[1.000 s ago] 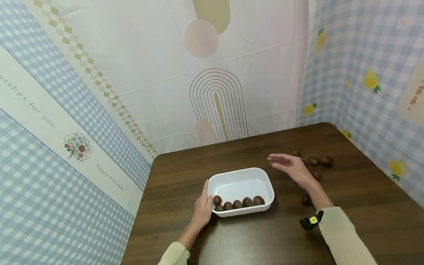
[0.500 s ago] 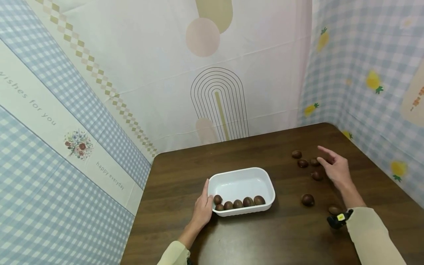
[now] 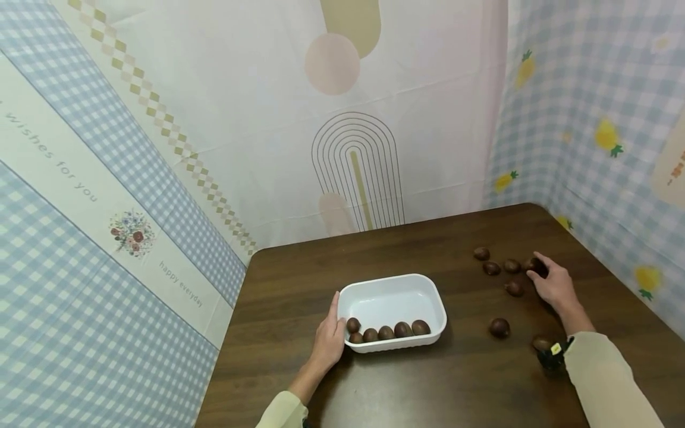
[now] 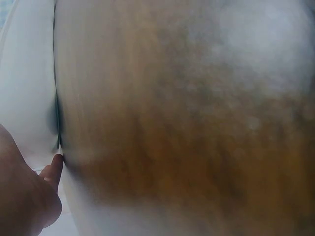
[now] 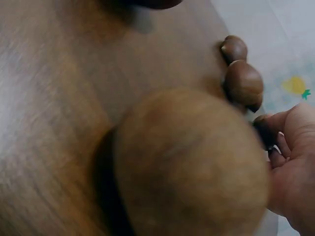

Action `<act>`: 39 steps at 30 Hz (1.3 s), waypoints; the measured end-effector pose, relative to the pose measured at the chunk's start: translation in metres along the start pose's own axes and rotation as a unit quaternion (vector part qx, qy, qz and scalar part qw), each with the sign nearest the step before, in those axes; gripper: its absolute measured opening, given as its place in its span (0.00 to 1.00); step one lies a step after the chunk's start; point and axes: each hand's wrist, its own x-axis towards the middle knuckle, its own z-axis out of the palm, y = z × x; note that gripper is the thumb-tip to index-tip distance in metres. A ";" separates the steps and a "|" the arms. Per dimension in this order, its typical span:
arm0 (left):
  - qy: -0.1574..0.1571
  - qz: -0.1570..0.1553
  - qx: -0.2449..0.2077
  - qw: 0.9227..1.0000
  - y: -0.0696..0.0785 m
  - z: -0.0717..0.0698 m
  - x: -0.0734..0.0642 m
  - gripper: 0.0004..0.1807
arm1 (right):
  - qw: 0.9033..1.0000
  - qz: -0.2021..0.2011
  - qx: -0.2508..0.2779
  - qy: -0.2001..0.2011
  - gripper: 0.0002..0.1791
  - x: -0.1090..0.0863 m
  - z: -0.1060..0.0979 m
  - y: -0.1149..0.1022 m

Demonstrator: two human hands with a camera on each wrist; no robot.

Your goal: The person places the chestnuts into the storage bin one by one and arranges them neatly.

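Note:
A white rectangular dish (image 3: pixel 396 300) stands on the table, with several brown round fruits (image 3: pixel 386 333) along its near side and left corner. My left hand (image 3: pixel 327 340) rests against the dish's left end, a straight finger along the wall and the thumb at the rim. On the right of the table, my right hand (image 3: pixel 555 285) pinches a brown round fruit (image 3: pixel 535 267) between thumb and fingers. That fruit (image 5: pixel 266 134) looks dark and is partly hidden by the hand (image 5: pixel 295 162) in the right wrist view.
Left of the right hand lie several loose brown fruits, including one far fruit (image 3: pixel 481 254) and one nearer fruit (image 3: pixel 500 327). Another fruit (image 3: pixel 541 342) sits beside the right wrist. Patterned cloths (image 3: pixel 257 148) hang behind and beside the wooden table (image 3: pixel 299 261).
My right hand has moved right from near the dish, over the loose fruits, and taken hold of the rightmost one. My left hand stays at the dish.

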 end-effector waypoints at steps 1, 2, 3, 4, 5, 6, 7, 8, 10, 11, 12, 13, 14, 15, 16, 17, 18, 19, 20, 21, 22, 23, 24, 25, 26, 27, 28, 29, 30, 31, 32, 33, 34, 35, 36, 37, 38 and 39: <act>-0.001 -0.002 0.001 1.000 0.001 0.000 0.000 0.36 | 1.000 -0.001 -0.007 0.003 0.36 0.000 0.001 0.002; -0.001 -0.003 0.003 1.000 0.002 0.000 -0.001 0.36 | 1.000 -0.004 -0.014 0.010 0.36 0.001 0.003 0.003; 0.000 -0.003 0.003 1.000 0.002 -0.001 -0.001 0.35 | 1.000 -0.006 -0.019 0.019 0.36 0.001 0.005 0.004; 0.000 -0.004 0.001 1.000 0.002 -0.001 -0.001 0.35 | 0.999 -0.009 -0.021 0.028 0.35 0.002 0.006 0.005; 0.001 -0.004 0.001 1.000 0.002 -0.001 -0.001 0.36 | 0.999 -0.013 -0.024 0.038 0.34 0.002 0.008 0.005; 0.001 -0.004 0.001 1.000 0.002 -0.001 -0.001 0.36 | 0.998 -0.016 -0.027 0.049 0.33 0.002 0.009 0.005; 0.001 -0.004 0.000 1.000 0.002 0.000 -0.001 0.36 | 0.998 -0.020 -0.030 0.061 0.32 0.002 0.010 0.005; 0.001 -0.004 0.000 1.000 0.002 0.000 -0.001 0.36 | 0.997 -0.024 -0.034 0.072 0.30 0.003 0.011 0.005; 0.000 -0.003 -0.001 1.000 0.001 0.000 -0.001 0.36 | 0.995 -0.027 -0.040 0.092 0.28 0.002 0.012 0.005; 0.000 -0.002 -0.001 1.000 0.001 0.000 -0.001 0.36 | 0.994 -0.029 -0.043 0.099 0.27 0.002 0.012 0.005; -0.001 -0.002 -0.001 1.000 0.001 0.000 -0.001 0.36 | 0.993 -0.030 -0.045 0.103 0.26 0.001 0.012 0.005; -0.001 -0.002 0.000 1.000 0.001 0.000 -0.001 0.36 | 0.993 -0.031 -0.049 0.106 0.25 0.001 0.012 0.005; -0.002 -0.003 0.000 1.000 0.001 0.001 -0.001 0.36 | 0.992 -0.033 -0.051 0.107 0.25 0.000 0.011 0.005; -0.002 -0.003 0.002 1.000 0.000 0.001 -0.001 0.36 | 0.992 -0.034 -0.051 0.107 0.25 0.000 0.011 0.005; -0.002 -0.003 0.005 1.000 0.000 0.001 -0.001 0.36 | 0.993 -0.034 -0.051 0.104 0.25 0.000 0.010 0.005; -0.002 -0.002 0.007 1.000 0.000 0.001 -0.001 0.35 | 0.993 -0.035 -0.052 0.103 0.25 -0.001 0.009 0.005; -0.002 0.000 0.009 1.000 0.000 0.001 -0.001 0.35 | 0.993 -0.034 -0.051 0.100 0.25 -0.002 0.007 0.004; -0.002 0.001 0.012 1.000 -0.001 0.001 -0.001 0.35 | 0.994 -0.033 -0.050 0.097 0.25 -0.003 0.006 0.004; -0.002 0.003 0.014 1.000 -0.001 0.001 -0.001 0.35 | 0.994 -0.033 -0.049 0.094 0.26 -0.003 0.004 0.003; -0.001 0.006 0.017 1.000 -0.002 0.001 -0.001 0.35 | 0.994 -0.033 -0.051 0.092 0.26 -0.004 0.002 0.003; 0.001 0.011 0.018 1.000 -0.002 0.001 -0.001 0.35 | 0.994 -0.033 -0.053 0.087 0.26 -0.005 0.001 0.003; 0.002 0.014 0.019 1.000 -0.002 0.001 -0.001 0.35 | 0.995 -0.033 -0.054 0.082 0.26 -0.006 -0.001 0.003; 0.005 0.020 0.021 1.000 -0.003 0.001 -0.001 0.35 | 0.995 -0.035 -0.056 0.077 0.26 -0.006 -0.002 0.004; 0.010 0.025 0.028 0.999 -0.003 0.001 -0.001 0.35 | 0.995 -0.038 -0.060 0.072 0.26 -0.007 -0.004 0.004; 0.013 0.029 0.028 0.999 -0.003 0.001 -0.001 0.35 | 0.995 -0.040 -0.063 0.068 0.26 -0.007 -0.005 0.004; 0.015 0.033 0.027 0.999 -0.003 0.001 -0.001 0.35 | 0.995 -0.040 -0.065 0.062 0.26 -0.008 -0.007 0.004; 0.016 0.035 0.026 0.999 -0.003 0.001 -0.001 0.35 | 0.996 -0.041 -0.064 0.056 0.26 -0.008 -0.008 0.004; 0.016 0.034 0.022 0.999 -0.003 0.001 -0.001 0.35 | 0.996 -0.041 -0.064 0.050 0.27 -0.009 -0.009 0.003; 0.017 0.037 0.019 0.999 -0.003 0.001 -0.001 0.36 | 0.996 -0.040 -0.064 0.044 0.27 -0.009 -0.010 0.003; 0.017 0.038 0.013 0.999 -0.004 0.001 -0.001 0.36 | 0.996 -0.039 -0.063 0.039 0.28 -0.010 -0.011 0.002; 0.015 0.038 0.000 0.999 -0.005 0.001 -0.001 0.36 | 0.997 -0.038 -0.062 0.035 0.28 -0.010 -0.012 0.001; 0.017 0.044 -0.003 0.999 -0.007 0.001 -0.001 0.36 | 0.997 -0.037 -0.059 0.030 0.29 -0.011 -0.013 0.001; 0.020 0.052 0.001 0.998 -0.013 0.004 0.000 0.36 | 0.997 -0.035 -0.057 0.026 0.29 -0.012 -0.013 0.000; 0.025 0.060 0.002 0.998 -0.016 0.005 0.000 0.36 | 0.998 -0.034 -0.054 0.022 0.29 -0.013 -0.014 -0.001; 0.030 0.067 0.008 0.997 -0.020 0.006 0.000 0.35 | 0.998 -0.034 -0.049 0.018 0.30 -0.014 -0.015 -0.003; 0.034 0.074 0.010 0.997 -0.021 0.007 0.000 0.35 | 0.998 -0.033 -0.043 0.015 0.30 -0.016 -0.015 -0.004; 0.040 0.082 0.016 0.996 -0.025 0.009 0.000 0.35 | 0.999 -0.031 -0.039 0.012 0.31 -0.017 -0.015 -0.007; 0.042 0.085 0.022 0.995 -0.026 0.009 0.000 0.35 | 0.999 -0.031 -0.032 0.007 0.32 -0.018 -0.015 -0.009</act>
